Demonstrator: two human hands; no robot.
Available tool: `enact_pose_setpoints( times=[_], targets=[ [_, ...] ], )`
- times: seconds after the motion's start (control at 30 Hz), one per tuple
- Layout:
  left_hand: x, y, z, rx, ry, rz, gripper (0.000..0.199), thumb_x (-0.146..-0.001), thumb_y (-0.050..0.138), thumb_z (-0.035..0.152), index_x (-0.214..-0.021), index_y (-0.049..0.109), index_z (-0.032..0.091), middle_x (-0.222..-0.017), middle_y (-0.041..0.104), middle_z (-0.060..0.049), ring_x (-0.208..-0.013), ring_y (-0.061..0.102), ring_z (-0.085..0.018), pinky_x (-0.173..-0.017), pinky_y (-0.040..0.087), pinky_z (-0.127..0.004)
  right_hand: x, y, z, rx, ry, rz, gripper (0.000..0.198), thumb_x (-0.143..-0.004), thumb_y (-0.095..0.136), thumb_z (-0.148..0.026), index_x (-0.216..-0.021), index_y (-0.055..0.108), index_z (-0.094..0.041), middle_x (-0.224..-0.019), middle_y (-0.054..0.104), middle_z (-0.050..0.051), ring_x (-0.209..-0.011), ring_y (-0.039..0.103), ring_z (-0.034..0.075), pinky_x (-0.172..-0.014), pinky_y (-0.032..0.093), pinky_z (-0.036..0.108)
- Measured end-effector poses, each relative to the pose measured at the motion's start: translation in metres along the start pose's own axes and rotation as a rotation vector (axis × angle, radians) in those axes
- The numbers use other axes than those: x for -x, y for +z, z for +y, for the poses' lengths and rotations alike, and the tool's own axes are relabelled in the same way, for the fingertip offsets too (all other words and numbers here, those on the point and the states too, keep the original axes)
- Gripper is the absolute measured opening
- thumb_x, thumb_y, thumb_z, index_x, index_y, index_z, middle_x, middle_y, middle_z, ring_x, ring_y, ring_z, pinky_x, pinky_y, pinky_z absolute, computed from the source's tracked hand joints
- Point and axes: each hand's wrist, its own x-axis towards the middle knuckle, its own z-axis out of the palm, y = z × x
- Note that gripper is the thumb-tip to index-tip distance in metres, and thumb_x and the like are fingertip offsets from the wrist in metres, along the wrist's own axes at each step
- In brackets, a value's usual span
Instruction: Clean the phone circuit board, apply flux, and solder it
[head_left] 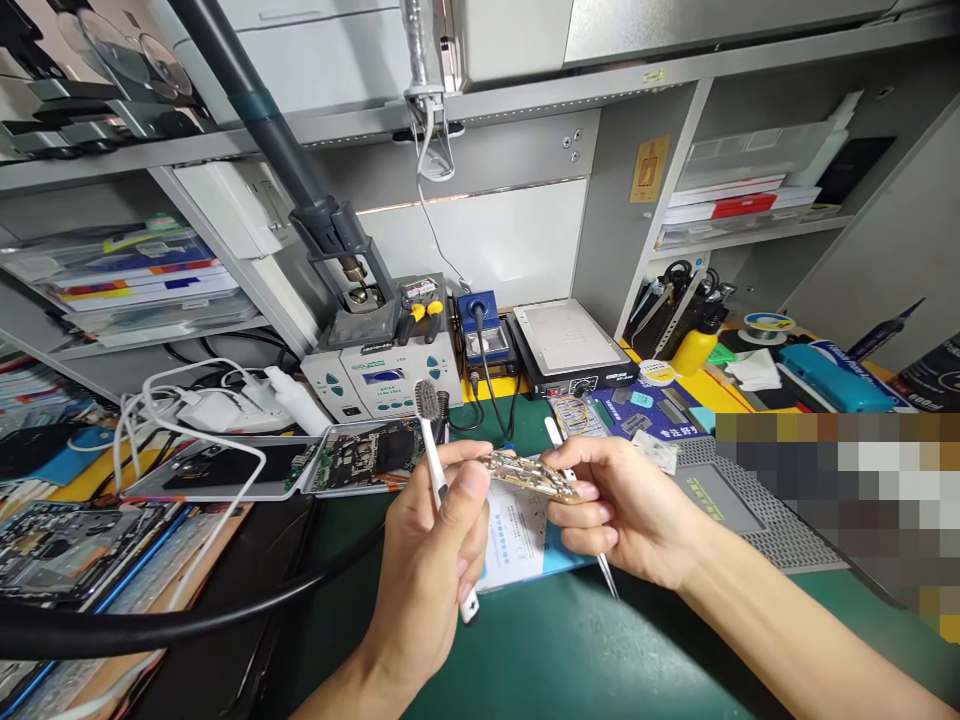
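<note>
Between my two hands, above the green mat, a small circuit board is held tilted by its ends. My left hand pinches the board's left end and also grips a white toothbrush, its dark bristles pointing up. The board's right end lies between the thumb and fingers of my right hand. A pair of tweezers is tucked in that same hand, its thin tips pointing down toward the mat. Beneath the board lies a blue and white printed packet.
A rework station stands behind my hands, beside a blue soldering unit and a flat heating plate. An opened device and a thick black hose are at left. A perforated grey panel lies right.
</note>
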Motion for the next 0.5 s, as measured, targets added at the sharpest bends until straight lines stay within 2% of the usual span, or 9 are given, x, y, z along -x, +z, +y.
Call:
enact_pose_setpoints(
  times=[0.5],
  targets=[
    [0.0039,-0.0008,-0.0014,-0.021,0.028,0.026,0.048,-0.087,0.068,0.06,-0.114,0.059,0.021,-0.051,0.033,0.012,-0.042,0.026,-0.006,-0.04,0.026,-0.018,0.0008,0.0014,0.0007,0.026,-0.023,0.005,0.032,-0.077,0.061,-0.019,-0.061,0.034,-0.021,-0.054,0.021,-0.01,-0.042,0.011,0.004,-0.037,0.011,0.019]
  ],
)
